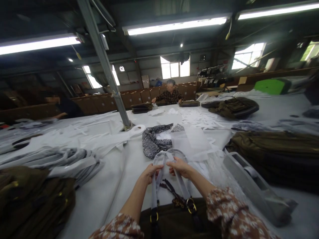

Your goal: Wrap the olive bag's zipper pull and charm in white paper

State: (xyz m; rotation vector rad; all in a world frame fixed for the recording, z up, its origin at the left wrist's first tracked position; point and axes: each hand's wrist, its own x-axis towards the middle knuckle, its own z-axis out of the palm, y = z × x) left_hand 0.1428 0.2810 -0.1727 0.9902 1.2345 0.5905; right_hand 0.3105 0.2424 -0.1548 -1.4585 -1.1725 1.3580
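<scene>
You have both hands on the handle of a dark olive bag, which sits on the pale counter right in front of you, at the bottom of the view. The handle stands up in a loop, sheathed in pale, see-through wrapping. Your left hand pinches its left side between thumb and fingers; your right hand has a pinching grip on its right side, near the top. Gold-coloured rings join the handle to the bag, and a dark strap lies between its two sides. Any stamping on those rings is too small for you to read.

Just beyond your hands lies a black-and-white patterned cloth, beside a white sheet. To your right, a grey plastic holder rests near a large olive bundle; to your left are olive bags and a heap of grey wrapping.

Across from you a person in a dark patterned shirt works between two low piles of folded goods, backed by brown boxes. Pale marks show on the boxes, and dark ones on a white wall sign, all too small to make out.
</scene>
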